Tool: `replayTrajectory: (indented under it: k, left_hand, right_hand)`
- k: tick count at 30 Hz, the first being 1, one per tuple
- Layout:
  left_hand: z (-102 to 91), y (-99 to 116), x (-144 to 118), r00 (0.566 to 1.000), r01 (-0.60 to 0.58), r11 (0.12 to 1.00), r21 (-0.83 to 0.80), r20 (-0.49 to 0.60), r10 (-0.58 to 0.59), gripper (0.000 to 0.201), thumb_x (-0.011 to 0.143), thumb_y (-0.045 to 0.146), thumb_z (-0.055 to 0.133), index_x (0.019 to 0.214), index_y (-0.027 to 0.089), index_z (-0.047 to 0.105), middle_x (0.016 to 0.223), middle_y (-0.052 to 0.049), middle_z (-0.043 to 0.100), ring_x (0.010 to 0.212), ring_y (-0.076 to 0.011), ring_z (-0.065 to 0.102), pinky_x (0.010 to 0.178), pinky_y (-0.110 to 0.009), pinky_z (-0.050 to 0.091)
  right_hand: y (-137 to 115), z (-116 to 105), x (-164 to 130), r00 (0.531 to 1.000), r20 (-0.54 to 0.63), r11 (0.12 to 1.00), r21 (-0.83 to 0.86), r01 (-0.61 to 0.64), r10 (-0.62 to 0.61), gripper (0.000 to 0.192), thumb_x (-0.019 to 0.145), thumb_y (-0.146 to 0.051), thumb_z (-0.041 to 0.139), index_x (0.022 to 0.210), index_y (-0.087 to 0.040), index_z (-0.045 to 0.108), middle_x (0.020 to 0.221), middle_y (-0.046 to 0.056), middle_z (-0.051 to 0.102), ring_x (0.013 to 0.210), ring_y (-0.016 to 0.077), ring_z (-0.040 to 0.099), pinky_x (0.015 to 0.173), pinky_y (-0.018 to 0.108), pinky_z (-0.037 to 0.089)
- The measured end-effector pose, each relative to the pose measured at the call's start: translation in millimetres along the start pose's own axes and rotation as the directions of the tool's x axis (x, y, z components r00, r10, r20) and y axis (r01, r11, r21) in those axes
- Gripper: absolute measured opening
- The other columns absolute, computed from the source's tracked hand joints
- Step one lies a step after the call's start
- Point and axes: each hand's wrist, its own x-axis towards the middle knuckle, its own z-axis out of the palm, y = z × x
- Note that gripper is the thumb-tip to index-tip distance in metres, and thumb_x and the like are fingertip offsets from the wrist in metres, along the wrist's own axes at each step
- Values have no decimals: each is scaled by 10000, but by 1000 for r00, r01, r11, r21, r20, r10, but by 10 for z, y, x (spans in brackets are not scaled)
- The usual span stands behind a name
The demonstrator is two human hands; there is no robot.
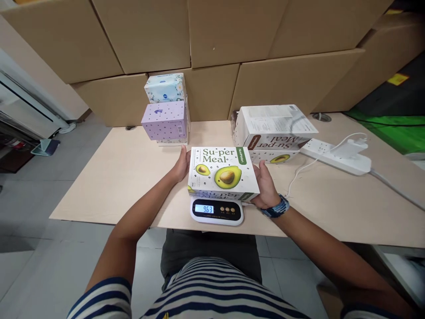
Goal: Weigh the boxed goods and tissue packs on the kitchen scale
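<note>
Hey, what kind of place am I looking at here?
Probably a stockroom or packing area: plain cardboard cartons stacked behind the table, and both hands holding a Su-per Meal box on a digital scale.

Hands round box on scale

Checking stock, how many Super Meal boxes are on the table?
2: one box on the scale between both hands, another box behind it to the right. Others may be hidden.
</note>
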Motion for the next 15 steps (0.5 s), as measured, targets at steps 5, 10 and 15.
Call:
replayTrajectory:
  k: [5,10,15]
  left_hand:
    - [-12,-36,-12,998,-25,999,-34,55,27,890,1064,798,206,1503,165,651,1319,-182,817,1270,-368,783,1170,-501,557]
    - [6,-40,-23,999,-36,999,-7,1,36,854,1060,807,267,1442,166,682,1258,-180,839,1279,-377,774,1179,-524,544]
    - [-2,-71,32,976,-133,991,2,-176,131,797,1057,796,339,1386,160,690,1286,-177,825,1376,-351,713,1181,-499,544]
  right_hand:
    - [-18,9,-24,1000,12,1000,-23,0,0,737,888,-865,590,1428,-367,647,1411,54,796,1434,408,677,1144,691,580]
    - [-2,16,-41,1000,13,1000,-27,-1,1,740,877,-875,592,1406,-363,658,1398,55,802,1437,410,673,1145,684,580]
    - [19,-49,-20,998,-61,999,-28,-28,26,731,877,-893,560,1343,-342,674,1374,61,810,1433,410,674,1143,696,577]
